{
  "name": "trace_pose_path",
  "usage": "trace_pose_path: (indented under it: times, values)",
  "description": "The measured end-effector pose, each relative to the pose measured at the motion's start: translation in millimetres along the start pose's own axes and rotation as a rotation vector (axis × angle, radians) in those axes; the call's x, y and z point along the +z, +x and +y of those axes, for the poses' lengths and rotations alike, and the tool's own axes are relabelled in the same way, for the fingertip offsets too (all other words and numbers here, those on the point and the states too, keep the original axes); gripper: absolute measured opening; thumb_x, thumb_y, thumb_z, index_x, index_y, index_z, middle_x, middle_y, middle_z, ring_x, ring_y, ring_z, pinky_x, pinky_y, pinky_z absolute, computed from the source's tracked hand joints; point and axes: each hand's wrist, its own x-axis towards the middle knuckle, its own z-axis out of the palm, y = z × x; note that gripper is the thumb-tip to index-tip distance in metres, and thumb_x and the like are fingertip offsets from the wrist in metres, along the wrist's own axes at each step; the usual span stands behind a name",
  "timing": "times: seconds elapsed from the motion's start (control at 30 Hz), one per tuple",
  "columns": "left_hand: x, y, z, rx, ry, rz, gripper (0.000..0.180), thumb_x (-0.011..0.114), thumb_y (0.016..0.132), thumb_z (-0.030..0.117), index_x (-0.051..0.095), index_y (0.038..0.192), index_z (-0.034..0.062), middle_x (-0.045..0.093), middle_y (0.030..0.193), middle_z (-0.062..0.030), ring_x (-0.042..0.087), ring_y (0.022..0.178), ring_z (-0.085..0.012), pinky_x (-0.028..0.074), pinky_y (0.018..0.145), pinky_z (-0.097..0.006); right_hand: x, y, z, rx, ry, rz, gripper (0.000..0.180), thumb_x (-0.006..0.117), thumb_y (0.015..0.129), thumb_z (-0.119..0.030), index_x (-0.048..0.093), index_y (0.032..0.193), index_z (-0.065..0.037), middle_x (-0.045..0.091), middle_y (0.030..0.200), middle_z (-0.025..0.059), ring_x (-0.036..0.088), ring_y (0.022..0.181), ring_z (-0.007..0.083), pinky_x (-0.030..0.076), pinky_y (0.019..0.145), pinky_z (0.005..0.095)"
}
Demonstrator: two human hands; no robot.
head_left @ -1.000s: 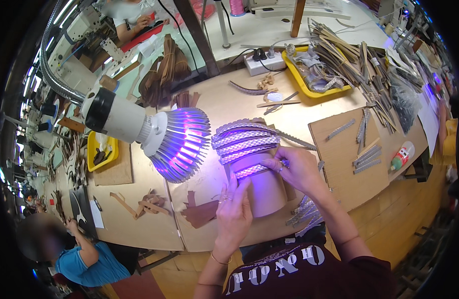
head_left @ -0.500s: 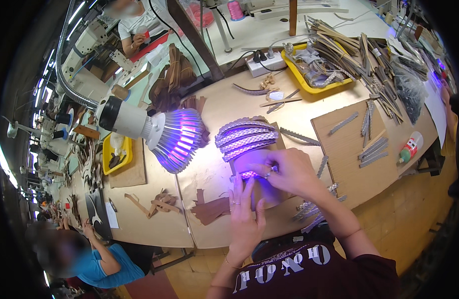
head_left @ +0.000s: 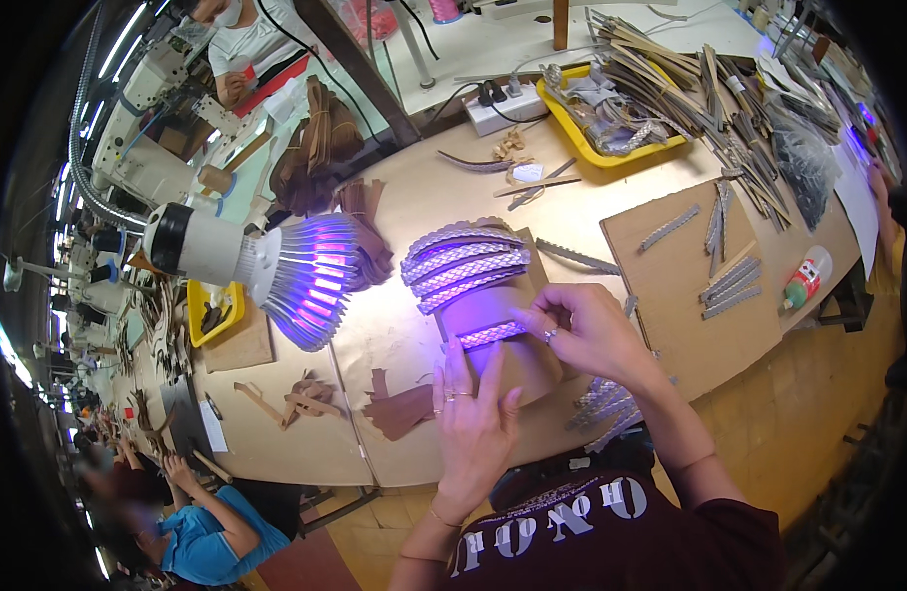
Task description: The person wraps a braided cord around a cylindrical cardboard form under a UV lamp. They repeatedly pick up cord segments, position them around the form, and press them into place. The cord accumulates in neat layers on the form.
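A rounded tan form [head_left: 544,372], like curved cardboard, stands on the table in front of me. Several silvery braided strips [head_left: 469,264] lie in rows across its far part. Nearer to me, a single braided strip [head_left: 493,335] lies across the form under violet light. My left hand [head_left: 473,419] has its fingers stretched out, the tips resting at the strip's left end and near edge. At the right end of the strip, my right hand [head_left: 593,337] pinches it between thumb and fingers. A finned lamp [head_left: 310,281] shines from the left.
To the right, a cardboard sheet [head_left: 685,305] holds short braided strips, with a bottle [head_left: 806,281] beside it. Behind are a yellow tray [head_left: 611,153] and a power strip [head_left: 507,108]. Brown strips [head_left: 399,402] lie left. Co-workers sit at the far left and lower left.
The view has shifted, so the table appears further left. My right hand has drawn back from the strip's middle to its right end, uncovering more of it. My left fingers stay on it.
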Motion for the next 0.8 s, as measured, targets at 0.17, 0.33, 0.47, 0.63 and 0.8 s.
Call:
trace_pose_path:
  times: [0.17,0.33,0.47,0.63,0.8]
  values:
    - [-5.0,2.8,1.6,0.012,0.032,-0.023,0.047,0.061,0.092,0.028,0.053,0.133,0.0071,0.037,0.144,-0.0318,0.042,0.129,-0.0447,0.03,0.11,-0.054,2.9,2.9,6.4,0.023,0.005,-0.02,0.032,0.065,0.09,-0.034,0.067,0.084,-0.003,0.062,0.065,0.0109,0.06,0.059,0.0263,0.045,0.058,0.0381]
    - [-6.5,4.4,4.2,0.001,0.059,-0.044,0.049,0.062,0.092,0.026,0.051,0.136,0.0069,0.036,0.146,-0.0303,0.044,0.129,-0.0432,0.03,0.111,-0.053,14.2,0.7,17.3,-0.003,0.037,0.03,0.033,0.065,0.091,-0.035,0.066,0.084,-0.003,0.061,0.064,0.0109,0.06,0.06,0.0282,0.046,0.059,0.0395]
    - [-6.1,3.8,4.1,0.006,0.061,-0.033,0.049,0.062,0.092,0.026,0.051,0.135,0.0065,0.036,0.145,-0.0316,0.045,0.128,-0.0436,0.03,0.11,-0.053,20.5,-2.6,19.1,-0.016,0.023,0.074,0.033,0.065,0.092,-0.035,0.065,0.083,-0.004,0.06,0.063,0.0108,0.059,0.06,0.0293,0.046,0.059,0.04]
    - [-3.7,2.9,1.4,0.012,0.068,-0.03,0.049,0.063,0.091,0.028,0.053,0.134,0.0065,0.037,0.144,-0.0331,0.046,0.127,-0.0446,0.032,0.109,-0.053,21.1,-1.3,19.1,-0.004,0.024,0.062,0.032,0.063,0.093,-0.035,0.063,0.084,-0.004,0.06,0.063,0.0111,0.059,0.061,0.0303,0.045,0.058,0.0411]
    - [1.7,-0.6,-1.3,0.037,0.082,-0.003,0.05,0.064,0.09,0.026,0.053,0.134,0.0051,0.036,0.145,-0.034,0.046,0.127,-0.0439,0.033,0.109,-0.053,28.4,-1.2,22.1,-0.113,-0.066,0.149,0.032,0.064,0.094,-0.033,0.062,0.085,-0.003,0.057,0.06,0.011,0.056,0.053,0.0258,0.043,0.054,0.0373]
